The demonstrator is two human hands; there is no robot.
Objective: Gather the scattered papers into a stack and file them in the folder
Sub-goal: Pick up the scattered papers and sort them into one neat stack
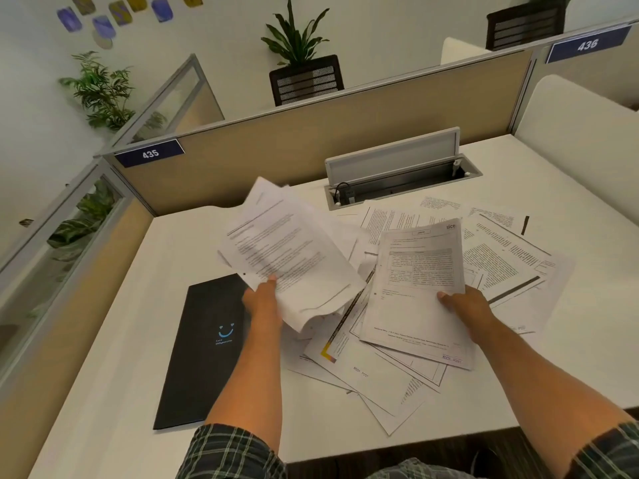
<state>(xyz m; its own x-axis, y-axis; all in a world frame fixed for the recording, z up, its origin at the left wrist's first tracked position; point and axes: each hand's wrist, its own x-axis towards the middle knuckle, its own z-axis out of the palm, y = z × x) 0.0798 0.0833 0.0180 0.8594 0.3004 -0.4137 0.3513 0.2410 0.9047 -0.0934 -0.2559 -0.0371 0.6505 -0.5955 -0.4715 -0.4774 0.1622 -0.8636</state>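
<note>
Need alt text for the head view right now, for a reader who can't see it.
A person's left hand grips a sheaf of printed pages lifted above a white desk, while the right hand holds a single sheet over the scattered papers. A closed black folder lies flat on the desk, left of the pile.

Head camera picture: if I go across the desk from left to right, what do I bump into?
Black folder → left hand holding a bunch of papers → right hand holding one sheet → loose papers spread on the desk.
</note>
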